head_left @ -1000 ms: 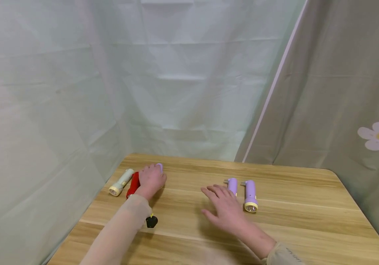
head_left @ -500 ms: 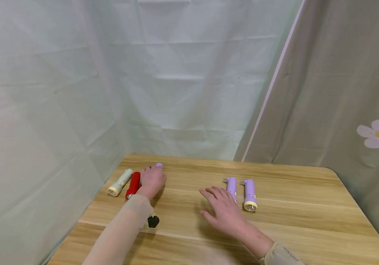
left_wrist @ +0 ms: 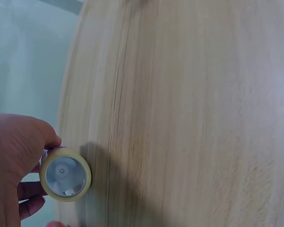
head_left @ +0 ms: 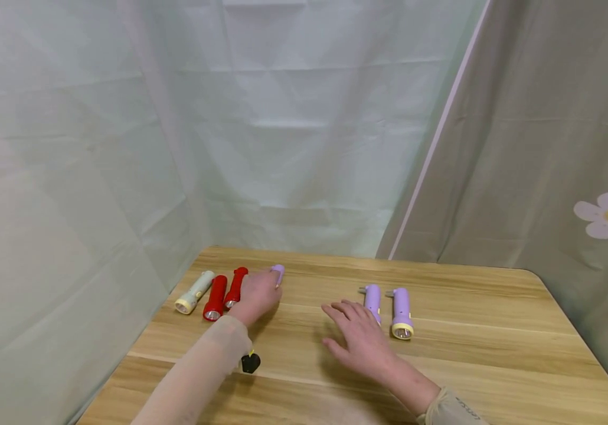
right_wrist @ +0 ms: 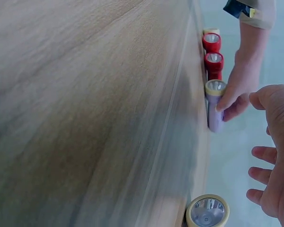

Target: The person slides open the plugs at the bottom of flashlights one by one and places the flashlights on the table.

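My left hand (head_left: 260, 293) grips a purple flashlight (head_left: 279, 272) near the table's far left. In the head view the hand covers most of it; in the left wrist view its cream-rimmed lens (left_wrist: 65, 175) faces the camera. The right wrist view shows thumb and fingers round its purple barrel (right_wrist: 214, 113). Left of that hand lie a red flashlight (head_left: 237, 287), a second red flashlight (head_left: 216, 295) and a pale green flashlight (head_left: 195, 291). My right hand (head_left: 362, 342), fingers spread, holds nothing. Beside it lie two purple flashlights, one partly hidden (head_left: 372, 300), one fully visible (head_left: 401, 311).
All the flashlights are on a wood-grain table (head_left: 474, 330). Pale curtains (head_left: 304, 147) hang behind its far edge and along its left side, and a grey-brown flowered curtain (head_left: 522, 147) hangs at the right. A black piece (head_left: 251, 362) sits at my left wrist.
My left hand has moved right with the purple flashlight, away from the red flashlights, which now show uncovered. My right hand has stayed almost still.
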`<state>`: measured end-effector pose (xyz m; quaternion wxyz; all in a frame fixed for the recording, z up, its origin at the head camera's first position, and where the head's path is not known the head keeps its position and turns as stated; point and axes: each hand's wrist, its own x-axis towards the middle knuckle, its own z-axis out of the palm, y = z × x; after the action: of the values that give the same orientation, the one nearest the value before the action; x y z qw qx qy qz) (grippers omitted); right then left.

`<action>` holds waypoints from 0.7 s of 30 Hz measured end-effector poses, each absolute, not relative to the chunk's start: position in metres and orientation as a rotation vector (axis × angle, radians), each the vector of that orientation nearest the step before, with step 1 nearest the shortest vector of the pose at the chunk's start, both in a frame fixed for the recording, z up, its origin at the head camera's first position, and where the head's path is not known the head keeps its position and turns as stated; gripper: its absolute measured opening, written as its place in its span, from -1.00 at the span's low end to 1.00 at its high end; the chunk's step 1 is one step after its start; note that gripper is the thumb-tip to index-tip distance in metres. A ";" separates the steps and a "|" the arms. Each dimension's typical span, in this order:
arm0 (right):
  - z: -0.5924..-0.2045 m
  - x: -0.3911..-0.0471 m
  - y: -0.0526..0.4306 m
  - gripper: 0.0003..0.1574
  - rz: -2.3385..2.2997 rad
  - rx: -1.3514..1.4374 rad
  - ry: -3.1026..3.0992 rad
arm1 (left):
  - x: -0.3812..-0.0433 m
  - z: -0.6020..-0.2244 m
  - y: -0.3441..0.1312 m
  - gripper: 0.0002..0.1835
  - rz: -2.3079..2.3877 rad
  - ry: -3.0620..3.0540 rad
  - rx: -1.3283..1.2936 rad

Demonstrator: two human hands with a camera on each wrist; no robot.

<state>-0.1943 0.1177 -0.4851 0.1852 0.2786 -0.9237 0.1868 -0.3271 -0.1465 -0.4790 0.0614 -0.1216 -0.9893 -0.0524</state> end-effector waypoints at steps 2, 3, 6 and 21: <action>-0.486 -0.195 0.118 -0.16 0.520 0.783 -2.604 | -0.326 -0.479 -0.143 -0.74 -0.158 -2.980 -0.413; -0.486 -0.195 0.117 -0.15 0.514 0.780 -2.608 | -0.325 -0.478 -0.142 -0.72 -0.168 -2.979 -0.425; -0.486 -0.195 0.117 -0.15 0.525 0.778 -2.612 | -0.324 -0.478 -0.140 -0.67 -0.184 -2.986 -0.421; -0.485 -0.193 0.118 -0.15 0.559 0.782 -2.633 | -0.325 -0.469 -0.133 -0.76 -0.233 -3.106 -0.124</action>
<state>-0.1931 0.1183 -0.4852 0.1686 0.2749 -0.9259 0.1966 -0.3253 -0.1325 -0.4687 0.0120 -0.0396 -0.9963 -0.0747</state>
